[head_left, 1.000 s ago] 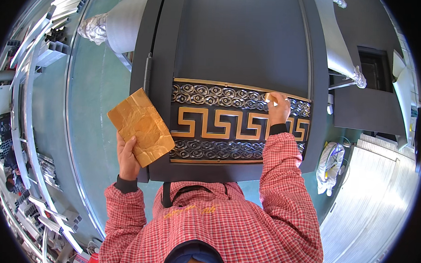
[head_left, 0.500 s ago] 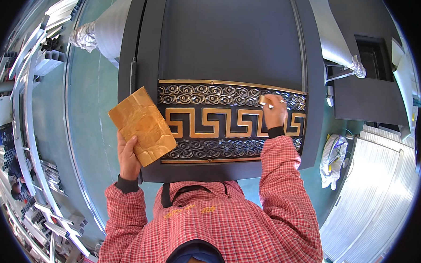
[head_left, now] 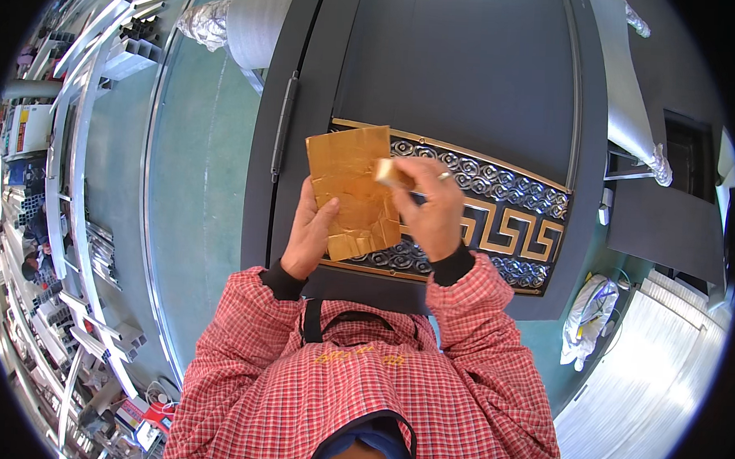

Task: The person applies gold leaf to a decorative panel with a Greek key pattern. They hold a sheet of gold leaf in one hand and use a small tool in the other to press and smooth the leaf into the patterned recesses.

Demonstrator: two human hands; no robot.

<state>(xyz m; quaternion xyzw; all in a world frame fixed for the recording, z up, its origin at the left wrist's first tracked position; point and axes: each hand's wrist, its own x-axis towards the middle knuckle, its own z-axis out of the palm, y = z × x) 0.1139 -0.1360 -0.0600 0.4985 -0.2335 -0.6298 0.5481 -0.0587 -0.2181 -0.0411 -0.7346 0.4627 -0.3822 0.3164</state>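
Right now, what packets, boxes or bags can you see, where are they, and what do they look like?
Gold foil sheet: flat, creased, gold-orange, propped on the left hand; the right hand presses a small pale pad on it.
Plastic bag: on the floor at right, white, crumpled, coloured bits inside.
Boxes: far left by the shelves, white, with markings too small to tell.

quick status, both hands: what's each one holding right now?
Left hand: closed on the gold foil sheet, gripping its left edge.
Right hand: closed on a small pale pad, pressed against the sheet's upper right.
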